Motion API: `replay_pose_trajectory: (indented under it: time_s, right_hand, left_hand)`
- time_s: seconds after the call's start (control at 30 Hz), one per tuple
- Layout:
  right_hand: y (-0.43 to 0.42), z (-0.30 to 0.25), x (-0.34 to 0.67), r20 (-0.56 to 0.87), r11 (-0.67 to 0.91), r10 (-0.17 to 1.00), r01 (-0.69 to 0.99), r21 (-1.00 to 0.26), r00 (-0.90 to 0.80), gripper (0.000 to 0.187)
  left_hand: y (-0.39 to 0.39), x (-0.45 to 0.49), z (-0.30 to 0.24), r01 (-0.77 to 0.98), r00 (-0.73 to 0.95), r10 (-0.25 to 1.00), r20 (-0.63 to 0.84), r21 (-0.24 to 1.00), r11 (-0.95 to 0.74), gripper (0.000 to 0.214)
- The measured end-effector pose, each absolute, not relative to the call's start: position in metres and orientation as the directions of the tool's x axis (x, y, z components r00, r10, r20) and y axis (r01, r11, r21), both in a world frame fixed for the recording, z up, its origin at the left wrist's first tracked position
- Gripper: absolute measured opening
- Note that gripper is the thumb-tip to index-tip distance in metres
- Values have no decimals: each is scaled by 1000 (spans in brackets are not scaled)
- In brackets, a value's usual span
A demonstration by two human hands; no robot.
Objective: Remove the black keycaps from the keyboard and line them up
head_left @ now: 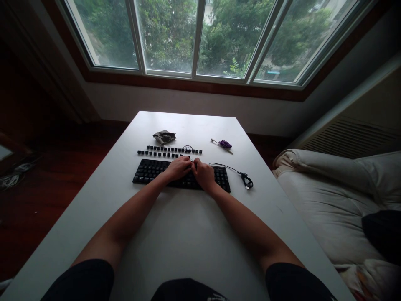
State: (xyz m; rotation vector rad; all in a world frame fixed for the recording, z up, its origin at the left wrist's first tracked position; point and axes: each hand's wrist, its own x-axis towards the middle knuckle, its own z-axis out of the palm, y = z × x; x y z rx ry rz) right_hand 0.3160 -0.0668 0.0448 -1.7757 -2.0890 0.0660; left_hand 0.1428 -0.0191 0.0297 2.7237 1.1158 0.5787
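Observation:
A black keyboard (150,170) lies across the white table in front of me. Over its upper middle, my left hand (179,167) and my right hand (203,173) meet with fingers pinched together. Whatever sits between the fingertips is too small and too hidden to make out. Just behind the keyboard, loose black keycaps (159,154) stand in two rows. A thin wire loop (188,148) rests among the caps of the back row.
Farther back on the table (188,234) lie a crumpled grey cloth (164,136), a purple item (224,144) and a thin stick (216,143). The keyboard's coiled USB cable (247,180) is at the right. A couch (313,188) stands beside the table, and a window (194,42) is ahead.

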Motion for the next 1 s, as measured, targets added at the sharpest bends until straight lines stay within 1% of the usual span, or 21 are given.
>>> replay_pose_trajectory:
  time_s: [0.13, 0.33, 0.5, 0.57, 0.67, 0.73, 0.8, 0.9, 1.0]
  right_hand:
    - [-61, 41, 319, 275, 162, 959, 929, -334, -69, 29]
    - [-56, 35, 324, 297, 161, 955, 879, -449, -23, 30]
    - [-56, 32, 325, 317, 156, 948, 835, -527, 22, 31]
    - [-55, 33, 326, 324, 162, 945, 795, -584, 45, 31]
    - [-53, 37, 330, 307, 144, 944, 693, -706, 117, 33]
    - [-52, 40, 332, 291, 129, 945, 648, -750, 148, 32]
    - [-52, 43, 334, 289, 136, 947, 641, -755, 140, 29]
    - [-52, 46, 335, 288, 148, 950, 643, -752, 118, 29]
    - [-52, 45, 335, 302, 159, 947, 659, -735, 109, 30]
  left_hand:
    - [-20, 143, 31, 638, 645, 699, 308, 286, -715, 15]
    - [-21, 144, 33, 624, 632, 710, 311, 339, -704, 14]
    - [-21, 143, 31, 617, 631, 706, 322, 343, -708, 16]
    - [-20, 142, 29, 612, 636, 701, 324, 342, -713, 17]
    - [-18, 142, 28, 609, 640, 697, 323, 339, -717, 17]
    - [-18, 142, 28, 615, 633, 704, 322, 344, -710, 17]
    - [-19, 143, 29, 619, 622, 715, 321, 358, -699, 19]
    - [-21, 144, 31, 635, 590, 739, 324, 380, -673, 15]
    - [-24, 145, 33, 661, 532, 779, 331, 413, -626, 22]
